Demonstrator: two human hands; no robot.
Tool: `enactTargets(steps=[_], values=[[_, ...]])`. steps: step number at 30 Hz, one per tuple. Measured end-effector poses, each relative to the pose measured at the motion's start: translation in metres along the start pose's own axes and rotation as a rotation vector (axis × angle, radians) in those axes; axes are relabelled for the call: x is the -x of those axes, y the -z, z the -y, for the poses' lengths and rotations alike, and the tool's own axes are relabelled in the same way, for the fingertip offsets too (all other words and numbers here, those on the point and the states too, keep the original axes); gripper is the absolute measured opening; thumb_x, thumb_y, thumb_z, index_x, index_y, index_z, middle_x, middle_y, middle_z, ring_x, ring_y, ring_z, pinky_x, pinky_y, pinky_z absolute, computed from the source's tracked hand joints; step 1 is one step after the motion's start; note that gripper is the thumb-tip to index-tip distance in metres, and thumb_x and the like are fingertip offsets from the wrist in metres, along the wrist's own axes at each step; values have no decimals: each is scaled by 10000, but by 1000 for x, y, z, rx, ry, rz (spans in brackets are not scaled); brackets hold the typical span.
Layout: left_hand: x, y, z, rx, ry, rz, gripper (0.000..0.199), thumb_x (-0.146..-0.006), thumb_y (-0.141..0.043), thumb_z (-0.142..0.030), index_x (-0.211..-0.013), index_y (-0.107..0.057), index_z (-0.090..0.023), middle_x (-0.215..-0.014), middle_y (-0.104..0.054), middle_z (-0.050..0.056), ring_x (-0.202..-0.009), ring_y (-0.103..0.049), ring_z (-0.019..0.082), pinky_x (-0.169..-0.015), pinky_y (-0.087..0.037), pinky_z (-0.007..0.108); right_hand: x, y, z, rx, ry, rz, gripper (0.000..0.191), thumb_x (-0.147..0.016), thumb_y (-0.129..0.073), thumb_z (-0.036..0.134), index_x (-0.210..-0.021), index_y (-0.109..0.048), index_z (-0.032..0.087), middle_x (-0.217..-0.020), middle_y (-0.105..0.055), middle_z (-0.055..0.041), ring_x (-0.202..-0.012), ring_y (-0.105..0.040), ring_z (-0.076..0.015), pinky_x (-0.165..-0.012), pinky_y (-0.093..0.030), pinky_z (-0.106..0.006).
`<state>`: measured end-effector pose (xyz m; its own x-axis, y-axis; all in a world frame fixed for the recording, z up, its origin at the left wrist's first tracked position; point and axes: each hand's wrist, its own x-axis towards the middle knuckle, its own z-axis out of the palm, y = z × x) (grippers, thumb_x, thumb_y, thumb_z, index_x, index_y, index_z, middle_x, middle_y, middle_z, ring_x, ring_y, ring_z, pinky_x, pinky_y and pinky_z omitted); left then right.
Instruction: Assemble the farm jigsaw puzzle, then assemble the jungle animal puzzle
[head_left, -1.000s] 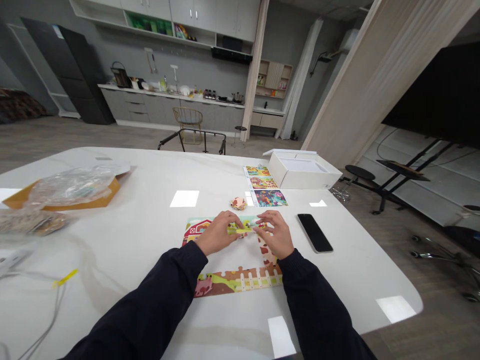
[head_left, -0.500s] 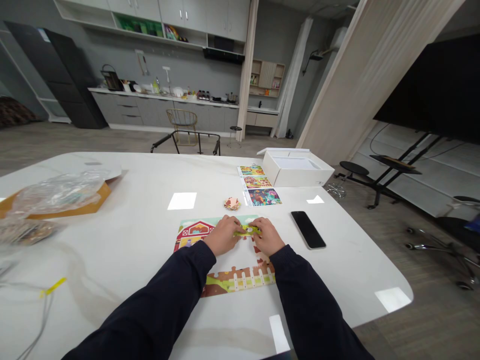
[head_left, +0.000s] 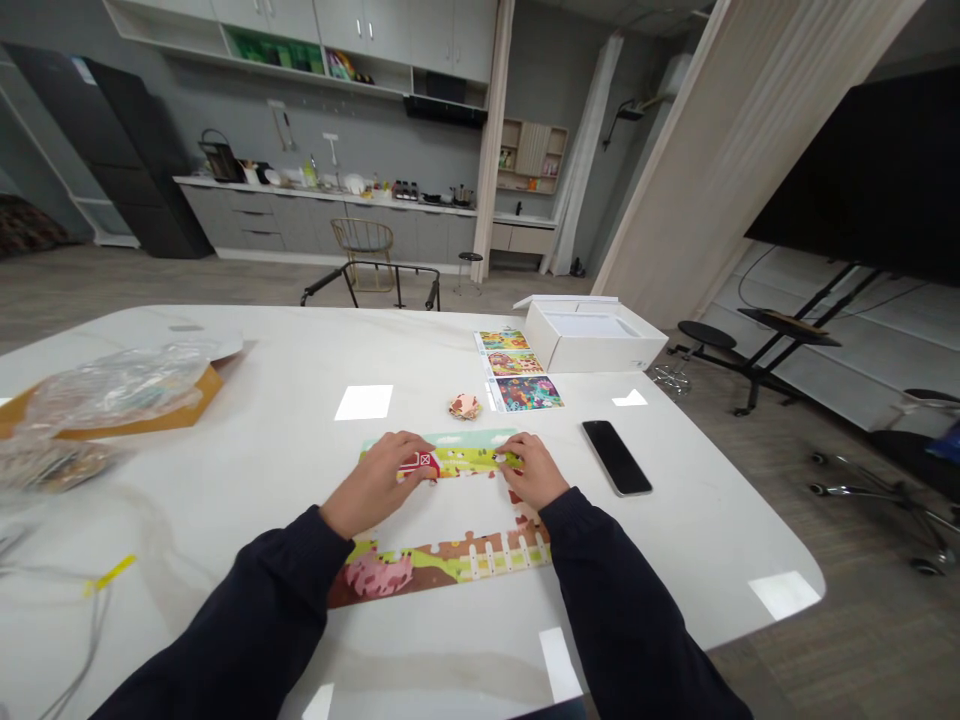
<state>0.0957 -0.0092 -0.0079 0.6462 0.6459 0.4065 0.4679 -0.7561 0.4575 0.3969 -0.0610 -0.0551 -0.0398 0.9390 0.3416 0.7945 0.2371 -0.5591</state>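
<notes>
A jigsaw puzzle [head_left: 469, 575] with a farm picture lies partly joined on the table, its border strips framing a bare white middle. My left hand [head_left: 379, 482] rests over the red barn [head_left: 424, 462] at the upper left, thumb and fingers apart, touching the puzzle and hiding part of the barn. At the upper right corner, my right hand [head_left: 536, 472] has thumb and forefinger closed on a green puzzle piece [head_left: 514, 459] in the top strip. A pink spotted pig [head_left: 379, 574] shows at the lower left. Beyond the puzzle sits a small stack of loose pieces [head_left: 465, 405].
A black phone [head_left: 616, 457] lies right of the puzzle. Picture sheets [head_left: 529, 393] and an open white box [head_left: 592, 338] are at the back right. Clear plastic wrapping [head_left: 127, 385] and a cable [head_left: 90, 630] lie on the left of the white table [head_left: 285, 370].
My left hand has moved left from the top strip to the barn, uncovering the green strip's middle and the pig. My right hand stays at the upper right corner.
</notes>
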Motion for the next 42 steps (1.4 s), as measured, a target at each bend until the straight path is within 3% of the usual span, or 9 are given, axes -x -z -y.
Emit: enactTargets(steps=[5, 10, 14, 17, 23, 30, 35, 39, 42], values=[[47, 30, 40, -62, 104, -172, 185, -990, -544, -314, -1043, -688, -211, -916, -687, 45, -873, -618, 210, -811, -506, 350, 1, 3, 3, 6, -15, -10, 229, -827, -656, 158, -1032, -750, 197, -1062, -664, -104, -1052, -631, -277, -1007, -518, -477], [45, 25, 52, -71, 150, -289, 149, -974, -542, -265, -977, -676, -199, -840, -669, 31, -770, -583, 190, -748, -482, 336, -5, 18, 20, -35, 10, -54, 388, -902, -609, 225, -1289, -626, 213, -1231, -680, -111, -1084, -669, -261, -958, -564, -445], [37, 20, 50, -25, 104, -302, 129, -959, -545, -230, -953, -670, -199, -820, -663, 32, -820, -621, 198, -774, -498, 337, -41, 13, 34, 62, 117, 67, 491, -902, -639, 253, -1385, -562, 205, -1387, -626, -129, -1253, -611, -282, -1059, -517, -455], [38, 21, 51, -8, 103, -342, 125, -961, -538, -214, -944, -661, -197, -820, -658, 35, -826, -627, 199, -791, -508, 349, -81, -7, 37, 186, 75, 158, 531, -861, -683, 211, -1378, -575, 165, -1426, -605, -160, -1351, -546, -294, -1166, -416, -467], [40, 25, 51, 14, 92, -391, 108, -958, -533, -186, -956, -640, -199, -820, -644, 37, -826, -621, 204, -807, -514, 367, -129, -38, 29, 254, -29, 144, 473, -801, -766, 185, -1256, -653, 130, -1250, -703, -188, -1198, -647, -308, -1066, -474, -451], [39, 27, 47, 20, 96, -387, 127, -948, -522, -161, -957, -640, -208, -827, -646, 39, -837, -625, 211, -816, -524, 380, -133, -44, 21, 257, -61, 74, 372, -720, -815, 139, -1074, -713, 190, -1105, -746, -97, -1037, -687, -242, -961, -510, -376], [40, 26, 49, 15, 96, -385, 124, -967, -513, -186, -952, -633, -211, -827, -643, 39, -842, -632, 211, -817, -524, 373, -136, -39, 24, 246, -58, 20, 366, -671, -838, 150, -1012, -708, 185, -1011, -744, -83, -975, -673, -247, -952, -509, -409], [40, 26, 50, 20, 96, -376, 123, -970, -512, -188, -961, -633, -208, -829, -641, 40, -847, -630, 211, -827, -523, 377, -129, -26, 44, 213, -11, -43, 395, -724, -793, 176, -1101, -679, 159, -1102, -704, -111, -1059, -641, -266, -1012, -489, -463], [40, 27, 46, 37, 82, -360, 129, -971, -520, -196, -1029, -635, -202, -856, -640, 43, -865, -628, 212, -845, -528, 382, -102, -17, 72, 37, 26, -101, 505, -742, -806, 263, -1213, -648, 172, -1182, -649, -113, -971, -658, -227, -923, -555, -417]])
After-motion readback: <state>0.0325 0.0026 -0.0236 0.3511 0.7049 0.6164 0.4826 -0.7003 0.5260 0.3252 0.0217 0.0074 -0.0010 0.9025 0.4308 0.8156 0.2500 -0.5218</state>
